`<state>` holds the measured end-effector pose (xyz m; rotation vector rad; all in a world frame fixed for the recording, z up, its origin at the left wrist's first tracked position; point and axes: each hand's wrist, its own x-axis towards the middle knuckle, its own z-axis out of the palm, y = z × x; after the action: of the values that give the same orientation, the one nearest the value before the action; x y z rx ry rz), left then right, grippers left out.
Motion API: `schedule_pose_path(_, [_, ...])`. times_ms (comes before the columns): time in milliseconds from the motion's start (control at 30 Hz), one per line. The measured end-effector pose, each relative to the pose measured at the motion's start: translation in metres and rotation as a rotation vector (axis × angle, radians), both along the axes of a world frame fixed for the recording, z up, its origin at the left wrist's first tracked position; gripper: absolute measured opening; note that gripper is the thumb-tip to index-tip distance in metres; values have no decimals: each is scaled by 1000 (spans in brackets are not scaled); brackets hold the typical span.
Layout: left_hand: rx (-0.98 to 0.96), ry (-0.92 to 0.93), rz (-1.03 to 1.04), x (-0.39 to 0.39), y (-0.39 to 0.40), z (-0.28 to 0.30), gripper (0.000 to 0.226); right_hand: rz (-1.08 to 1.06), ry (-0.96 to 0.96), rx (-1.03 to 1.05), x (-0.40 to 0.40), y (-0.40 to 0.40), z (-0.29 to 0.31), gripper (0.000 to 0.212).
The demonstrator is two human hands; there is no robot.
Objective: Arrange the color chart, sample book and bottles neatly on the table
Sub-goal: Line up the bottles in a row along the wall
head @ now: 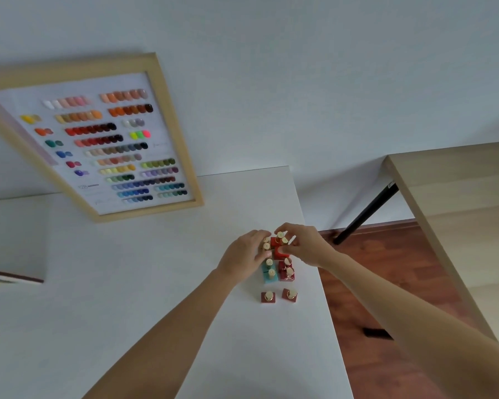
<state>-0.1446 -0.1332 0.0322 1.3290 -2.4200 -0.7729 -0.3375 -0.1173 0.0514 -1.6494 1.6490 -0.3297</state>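
Nearest, two dark red bottles stand apart on the white table, close to its right edge. Beyond, the left hand and right hand pinch the far bottles of a tight cluster: small, probably glass, best gripped by the square bodies. The color chart leans farther back.

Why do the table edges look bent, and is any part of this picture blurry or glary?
Head view: the wide-angle lens bows the white table edges and splays the framed color chart. Light is soft and even, with no glare and only faint shadows. The bottles between the left hand and right hand look slightly soft, so their labels cannot be read.
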Motion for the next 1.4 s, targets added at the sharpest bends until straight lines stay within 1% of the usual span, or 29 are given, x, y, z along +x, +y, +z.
schedule_pose_path(233, [-33, -22, 35, 0, 1, -2, 40, 1, 52, -56, 5, 2, -6, 31])
schedule_pose_path(467, [-64, -41, 14, 0, -7, -4, 34, 44, 104, -165, 5, -1, -2, 12])
schedule_pose_path(700, [-67, -18, 12, -1, -6, -6, 36, 59, 97, -182, 7, -4, -3, 19])
schedule_pose_path(1033, [-71, -30, 42, -1, -13, -5, 36, 2, 95, -239, 2, -15, -9, 15])
schedule_pose_path(1133, [-59, 2, 44, -6, -27, -1, 32, -42, 87, -275, -4, -28, -8, 13])
schedule_pose_path(1400, [-68, 9, 94, -26, -91, 10, 33, -177, 60, -324, -18, -87, 2, 15])
